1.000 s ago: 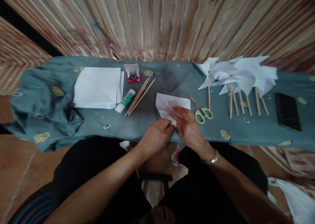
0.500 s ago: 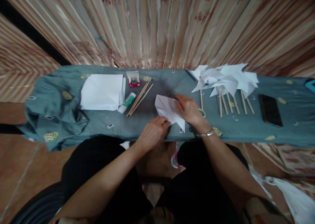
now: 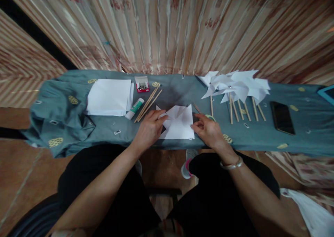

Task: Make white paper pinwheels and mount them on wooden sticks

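Observation:
A white sheet of paper with fold and cut lines lies flat on the teal cloth-covered table, right in front of me. My left hand rests on the sheet's left side, fingers stretched flat across it. My right hand sits at the sheet's right edge, its fingertips pinching that edge. Green-handled scissors lie just behind my right hand, mostly hidden by it.
A stack of white paper, a glue stick, loose wooden sticks and a small red box of pins lie at left. Several finished white pinwheels on sticks and a black phone lie at right. A striped curtain hangs behind.
The folded paper has been opened out flat. My left hand moved up onto its left side; my right hand shifted from its far corner to its right edge.

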A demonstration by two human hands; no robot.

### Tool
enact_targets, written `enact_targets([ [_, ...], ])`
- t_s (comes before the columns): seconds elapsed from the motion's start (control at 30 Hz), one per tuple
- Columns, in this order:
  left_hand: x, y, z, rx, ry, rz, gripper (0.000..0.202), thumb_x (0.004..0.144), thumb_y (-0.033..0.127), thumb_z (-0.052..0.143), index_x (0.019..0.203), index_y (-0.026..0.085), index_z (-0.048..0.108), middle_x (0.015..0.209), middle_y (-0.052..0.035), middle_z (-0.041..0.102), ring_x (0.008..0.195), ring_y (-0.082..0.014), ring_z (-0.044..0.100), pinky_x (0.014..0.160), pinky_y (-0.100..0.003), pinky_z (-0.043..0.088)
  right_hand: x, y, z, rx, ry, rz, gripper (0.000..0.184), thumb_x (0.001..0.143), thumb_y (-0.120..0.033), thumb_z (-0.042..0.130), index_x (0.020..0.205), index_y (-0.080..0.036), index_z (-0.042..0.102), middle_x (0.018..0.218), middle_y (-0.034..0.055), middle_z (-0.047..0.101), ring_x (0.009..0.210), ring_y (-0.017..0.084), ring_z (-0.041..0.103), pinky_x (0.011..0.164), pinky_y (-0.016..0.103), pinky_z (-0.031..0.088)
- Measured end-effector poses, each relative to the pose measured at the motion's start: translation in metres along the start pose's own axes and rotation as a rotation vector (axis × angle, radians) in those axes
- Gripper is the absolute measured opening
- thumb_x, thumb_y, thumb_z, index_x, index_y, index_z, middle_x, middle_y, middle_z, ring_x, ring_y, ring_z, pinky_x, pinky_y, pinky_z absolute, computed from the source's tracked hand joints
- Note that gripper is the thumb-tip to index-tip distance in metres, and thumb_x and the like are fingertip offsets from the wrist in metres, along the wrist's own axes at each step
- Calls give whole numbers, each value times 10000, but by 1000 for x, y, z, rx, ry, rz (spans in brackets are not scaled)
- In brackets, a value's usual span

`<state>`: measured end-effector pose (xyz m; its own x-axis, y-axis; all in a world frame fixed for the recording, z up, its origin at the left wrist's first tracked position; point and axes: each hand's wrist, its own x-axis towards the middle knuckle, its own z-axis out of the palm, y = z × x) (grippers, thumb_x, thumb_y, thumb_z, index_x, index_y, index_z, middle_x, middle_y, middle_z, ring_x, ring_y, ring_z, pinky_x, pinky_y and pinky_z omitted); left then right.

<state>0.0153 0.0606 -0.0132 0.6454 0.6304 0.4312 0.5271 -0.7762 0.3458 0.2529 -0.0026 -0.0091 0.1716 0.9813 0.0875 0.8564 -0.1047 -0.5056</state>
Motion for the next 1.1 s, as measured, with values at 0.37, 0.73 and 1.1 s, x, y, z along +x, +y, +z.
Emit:
enact_targets([
  [0.37,-10,37,18,-21,-251,110,138,900,220,558,994,138,615,990,-92,631,934,-222,553,815,-369,499,-20,-6,-17,-39,-66,-406,314,932,-213,438,1156,-169,654,1184,130,686,1127,271,623,985,484,479],
  [0.73,-14,36,12,22,-264,128,181,953,175,446,949,145,624,900,-68,635,864,-189,584,743,-311,523,-19,6,-13,165,-304,-361,380,817,-86,547,1153,-232,648,1330,101,601,1247,235,550,1050,486,440],
  [1.1,-17,36,10,-9,-267,122,144,929,150,484,933,125,625,913,-70,649,867,-197,596,744,-309,533,-5,-1,-4,428,-303,-248,76,820,-223,648,850,-249,713,1180,67,674,1129,236,618,1004,449,457],
])
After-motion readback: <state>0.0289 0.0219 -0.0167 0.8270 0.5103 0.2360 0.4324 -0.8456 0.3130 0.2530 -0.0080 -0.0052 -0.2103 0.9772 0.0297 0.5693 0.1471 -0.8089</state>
